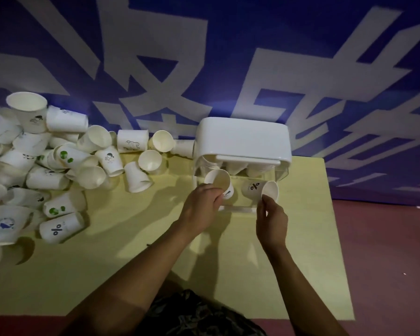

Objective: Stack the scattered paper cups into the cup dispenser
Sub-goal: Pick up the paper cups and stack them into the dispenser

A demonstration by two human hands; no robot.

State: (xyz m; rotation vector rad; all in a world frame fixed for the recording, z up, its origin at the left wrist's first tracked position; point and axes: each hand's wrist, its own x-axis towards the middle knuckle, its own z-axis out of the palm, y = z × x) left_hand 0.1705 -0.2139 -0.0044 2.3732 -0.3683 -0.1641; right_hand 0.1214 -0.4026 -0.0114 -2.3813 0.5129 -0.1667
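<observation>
1. A heap of white paper cups (58, 170) lies scattered at nine o'clock on the yellow table (228, 275).
2. The left hand (201, 209) curls its fingers round a cup (218, 181), mouth tipped toward the camera, at the dispenser's front.
3. The clear, white-lidded cup dispenser (243, 139) stands at twelve o'clock, cups stacked inside.
4. The right hand (272, 221) pinches the rim of a percent-marked cup (260, 190) lying sideways.
</observation>
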